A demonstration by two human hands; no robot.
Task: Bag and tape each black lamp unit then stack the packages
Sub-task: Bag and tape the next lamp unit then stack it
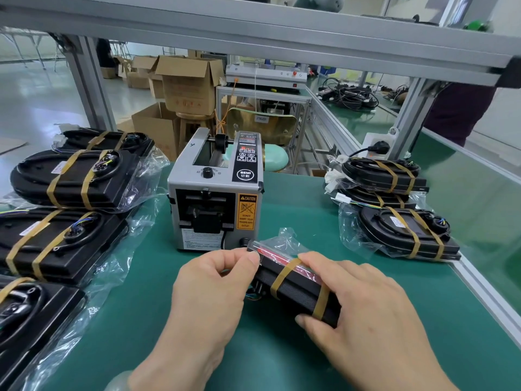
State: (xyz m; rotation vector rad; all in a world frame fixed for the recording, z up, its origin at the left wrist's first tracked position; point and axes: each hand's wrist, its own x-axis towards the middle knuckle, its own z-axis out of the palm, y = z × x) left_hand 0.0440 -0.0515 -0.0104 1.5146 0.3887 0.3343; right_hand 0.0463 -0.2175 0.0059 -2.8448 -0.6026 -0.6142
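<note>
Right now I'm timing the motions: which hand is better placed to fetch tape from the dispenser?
Probably left: the left hand sits nearer the tape dispenser, only pinching the bag; the right hand grips the lamp unit.

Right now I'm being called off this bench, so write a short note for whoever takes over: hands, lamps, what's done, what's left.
Left hand pinches one end of the bagged lamp; right hand grips the other end, in front of the tape dispenser.
Done: this lamp is bagged with two tape bands across it; a loose bag end sticks out. Taped packages sit in a left pile and a right pile.
Left: add this one to a pile; no unbagged lamp in view.
</note>
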